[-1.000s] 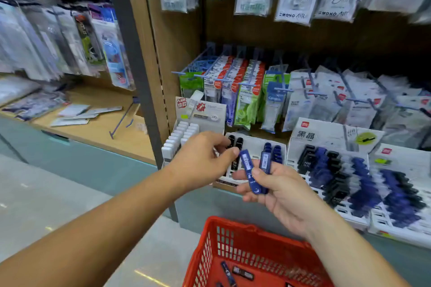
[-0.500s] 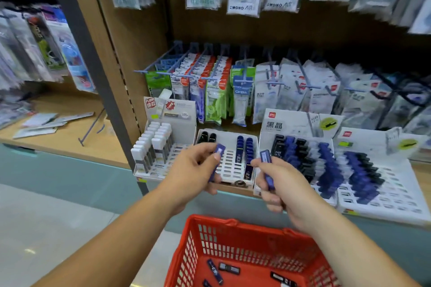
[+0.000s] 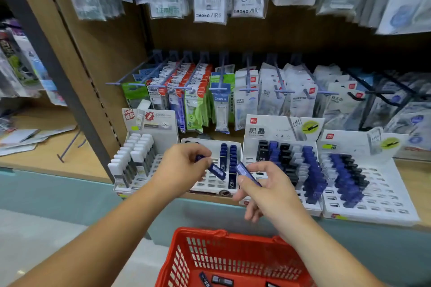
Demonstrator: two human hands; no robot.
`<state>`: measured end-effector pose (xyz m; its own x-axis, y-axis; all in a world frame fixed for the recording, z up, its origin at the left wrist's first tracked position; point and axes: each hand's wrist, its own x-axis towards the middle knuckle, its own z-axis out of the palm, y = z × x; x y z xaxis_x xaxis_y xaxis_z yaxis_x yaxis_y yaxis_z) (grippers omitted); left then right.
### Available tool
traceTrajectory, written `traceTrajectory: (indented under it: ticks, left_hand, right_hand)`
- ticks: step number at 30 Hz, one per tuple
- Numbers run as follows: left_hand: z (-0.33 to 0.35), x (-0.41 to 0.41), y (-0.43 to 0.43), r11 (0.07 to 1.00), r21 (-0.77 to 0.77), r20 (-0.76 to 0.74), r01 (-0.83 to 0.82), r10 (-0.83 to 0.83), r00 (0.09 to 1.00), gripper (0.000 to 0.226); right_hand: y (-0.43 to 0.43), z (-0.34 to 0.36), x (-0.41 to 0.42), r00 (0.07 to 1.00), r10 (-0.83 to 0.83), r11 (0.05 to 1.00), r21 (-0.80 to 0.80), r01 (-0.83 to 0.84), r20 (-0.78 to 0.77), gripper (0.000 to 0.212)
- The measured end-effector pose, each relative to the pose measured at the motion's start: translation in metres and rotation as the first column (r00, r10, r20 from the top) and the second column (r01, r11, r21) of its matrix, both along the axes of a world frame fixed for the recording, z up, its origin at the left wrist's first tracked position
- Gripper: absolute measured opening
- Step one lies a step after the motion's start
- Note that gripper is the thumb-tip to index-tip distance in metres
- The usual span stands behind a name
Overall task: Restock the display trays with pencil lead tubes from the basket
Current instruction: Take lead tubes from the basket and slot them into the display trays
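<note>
My left hand (image 3: 179, 168) pinches a blue lead tube (image 3: 215, 170), tilted, just above the slots of a small white display tray (image 3: 210, 182). That tray has two short rows of blue tubes (image 3: 229, 161) at its right side. A second blue lead tube (image 3: 247, 173) is gripped in my right hand (image 3: 263, 190), held over the gap between this tray and the large tray (image 3: 303, 202) to its right. Below both hands is the red basket (image 3: 224, 235), with a few loose tubes (image 3: 221, 279) on its bottom.
A tray of white-capped tubes (image 3: 135, 158) stands at the left; a fourth tray (image 3: 373, 207) with blue and black tubes at the right. Hooks with hanging packets (image 3: 221, 100) jut out above the trays. A dark shelf upright (image 3: 60, 72) stands left.
The view swung right and closer to the shelf. My left hand took one of the two tubes from my right hand and carried it forward over the small tray.
</note>
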<state>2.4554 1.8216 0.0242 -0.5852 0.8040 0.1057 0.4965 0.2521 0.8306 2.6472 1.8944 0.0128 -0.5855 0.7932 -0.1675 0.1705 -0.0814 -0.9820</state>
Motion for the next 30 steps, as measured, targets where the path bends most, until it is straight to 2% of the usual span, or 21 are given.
traceTrajectory:
  ticks: [2, 4, 8, 10, 11, 15, 18, 21, 27, 30]
  left_hand:
    - [0.004, -0.005, 0.011, 0.995, -0.093, -0.178, 0.034, -0.05, 0.983, 0.013]
    - [0.009, -0.007, 0.021, 0.985, -0.162, -0.237, 0.066, -0.104, 0.966, 0.018]
    - [0.007, -0.012, 0.036, 0.953, -0.243, -0.066, 0.183, -0.204, 0.977, 0.02]
    - [0.001, -0.017, 0.04, 0.941, -0.27, -0.071, 0.204, -0.231, 0.97, 0.013]
    - [-0.002, -0.019, 0.041, 0.938, -0.281, -0.112, 0.203, -0.242, 0.964, 0.007]
    - [-0.011, -0.019, 0.044, 0.91, -0.369, -0.382, 0.189, -0.334, 0.862, 0.017]
    - [-0.013, -0.018, 0.047, 0.911, -0.365, -0.497, 0.194, -0.367, 0.787, 0.015]
    - [-0.012, -0.017, 0.051, 0.906, -0.373, -0.542, 0.202, -0.389, 0.744, 0.014]
    - [-0.008, -0.015, 0.053, 0.855, -0.458, -0.505, 0.245, -0.477, 0.72, 0.015]
    - [-0.013, -0.011, 0.05, 0.897, -0.381, -0.557, 0.223, -0.416, 0.719, 0.015]
  right_hand:
    - [0.003, -0.002, -0.001, 0.998, -0.037, 0.999, -0.015, 0.037, -0.043, 0.021]
    - [0.004, -0.004, -0.002, 0.994, -0.07, 0.997, -0.033, 0.067, -0.088, 0.018]
    - [0.011, -0.011, -0.003, 0.972, -0.186, 0.982, -0.045, 0.182, -0.145, 0.011]
    - [0.014, -0.013, -0.002, 0.964, -0.213, 0.977, -0.056, 0.207, -0.161, 0.009]
    - [0.015, -0.013, -0.002, 0.962, -0.214, 0.977, -0.062, 0.206, -0.168, 0.008]
    - [0.015, -0.011, -0.002, 0.963, -0.202, 0.979, -0.057, 0.195, -0.175, 0.006]
    - [0.016, -0.01, -0.002, 0.964, -0.198, 0.98, -0.07, 0.188, -0.178, 0.014]
    - [0.016, -0.007, 0.0, 0.969, -0.181, 0.982, -0.089, 0.167, -0.171, 0.014]
    - [0.017, -0.001, 0.009, 0.975, -0.16, 0.983, -0.118, 0.142, -0.154, 0.005]
    - [0.016, -0.001, 0.013, 0.974, -0.171, 0.983, -0.098, 0.158, -0.149, 0.005]
